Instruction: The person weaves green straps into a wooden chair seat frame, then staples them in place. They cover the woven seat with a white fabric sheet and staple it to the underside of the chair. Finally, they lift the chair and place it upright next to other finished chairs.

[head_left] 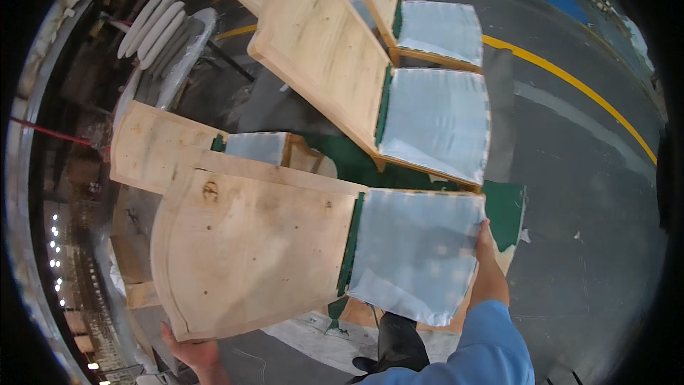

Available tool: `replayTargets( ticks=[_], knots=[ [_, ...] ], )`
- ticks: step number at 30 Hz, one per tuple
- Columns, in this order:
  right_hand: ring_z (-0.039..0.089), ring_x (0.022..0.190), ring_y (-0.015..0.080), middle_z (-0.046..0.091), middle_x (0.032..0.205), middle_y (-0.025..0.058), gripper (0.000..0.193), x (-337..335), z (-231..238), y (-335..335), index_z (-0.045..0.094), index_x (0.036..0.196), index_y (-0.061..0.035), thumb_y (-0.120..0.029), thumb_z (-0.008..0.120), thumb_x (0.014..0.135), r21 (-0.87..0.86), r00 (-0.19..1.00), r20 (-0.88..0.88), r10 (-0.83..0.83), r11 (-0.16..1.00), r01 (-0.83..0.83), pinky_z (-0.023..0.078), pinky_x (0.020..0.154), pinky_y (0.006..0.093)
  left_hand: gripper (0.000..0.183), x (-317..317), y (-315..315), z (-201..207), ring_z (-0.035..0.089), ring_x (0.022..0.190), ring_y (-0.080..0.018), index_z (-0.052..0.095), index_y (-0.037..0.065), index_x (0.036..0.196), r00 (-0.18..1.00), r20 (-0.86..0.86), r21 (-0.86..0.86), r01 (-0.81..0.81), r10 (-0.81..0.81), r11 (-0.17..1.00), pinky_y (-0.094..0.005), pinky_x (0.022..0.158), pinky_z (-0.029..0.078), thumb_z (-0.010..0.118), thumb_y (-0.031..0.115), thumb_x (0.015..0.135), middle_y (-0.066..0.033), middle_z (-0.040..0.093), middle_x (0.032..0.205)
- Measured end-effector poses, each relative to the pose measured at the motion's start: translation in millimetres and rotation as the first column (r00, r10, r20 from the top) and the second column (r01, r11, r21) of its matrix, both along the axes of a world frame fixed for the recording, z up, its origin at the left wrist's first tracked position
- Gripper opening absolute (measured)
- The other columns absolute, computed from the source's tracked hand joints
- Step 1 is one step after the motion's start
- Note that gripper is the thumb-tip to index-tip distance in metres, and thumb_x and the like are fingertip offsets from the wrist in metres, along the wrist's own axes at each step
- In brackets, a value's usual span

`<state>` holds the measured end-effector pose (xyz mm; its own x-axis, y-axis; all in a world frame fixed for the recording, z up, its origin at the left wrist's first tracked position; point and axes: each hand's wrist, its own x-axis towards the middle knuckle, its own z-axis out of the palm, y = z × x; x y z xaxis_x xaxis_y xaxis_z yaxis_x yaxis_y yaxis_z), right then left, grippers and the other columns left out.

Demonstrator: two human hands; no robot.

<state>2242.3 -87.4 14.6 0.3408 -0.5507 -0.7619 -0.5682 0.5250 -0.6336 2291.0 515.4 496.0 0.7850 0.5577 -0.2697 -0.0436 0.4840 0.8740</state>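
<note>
A pale wooden chair (271,257) with a broad, tall panel back is right in front of me. Its seat (417,249) is covered in light blue-white sheeting, and a dark green strip (350,246) runs where seat and back meet. My left hand (191,355) holds the back by its lower left edge, with the fingers partly hidden behind the wood. At the seat's right front edge, my right hand (488,249) is closed on the rim, its thumb showing on top. What the fingers do underneath is hidden.
Similar chairs stand beyond, one large chair (324,50) nearest and a smaller-looking chair (167,144) at left. Round pale pads (153,28) hang at the upper left. Green sheeting (504,210) and cardboard lie underneath. A yellow line (570,78) crosses the grey floor.
</note>
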Motion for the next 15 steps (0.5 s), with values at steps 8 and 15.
replayTargets(
  ticks=[8,15],
  knots=[
    [0.057,0.125,0.0318,0.061,0.138,0.0159,0.084,1.7,4.1,19.8,0.054,0.147,-0.0027,-0.072,0.039,0.101,0.229,0.995,0.095,-0.017,0.973,-0.006,0.045,0.106,0.0407,0.063,50.3,-1.9,-31.8,0.057,0.13,-0.0328,0.057,0.0,0.14,0.994,-0.024,0.06,0.107,-0.106,0.992,-0.0476,0.113,0.042,0.046,0.05,0.102,-0.0158,0.062,0.141],
    [0.06,0.122,0.035,0.06,0.138,0.0194,0.073,-4.2,39.4,58.3,0.048,0.148,0.0026,-0.054,0.054,0.102,-0.276,0.947,-0.055,0.315,0.907,-0.318,0.048,0.102,0.0449,0.052,12.3,25.5,-56.2,0.062,0.12,-0.0285,0.062,0.001,0.128,0.989,-0.131,0.266,0.105,-0.072,0.958,-0.0399,0.102,0.048,0.041,0.041,0.104,-0.0147,0.066,0.124]
  ],
)
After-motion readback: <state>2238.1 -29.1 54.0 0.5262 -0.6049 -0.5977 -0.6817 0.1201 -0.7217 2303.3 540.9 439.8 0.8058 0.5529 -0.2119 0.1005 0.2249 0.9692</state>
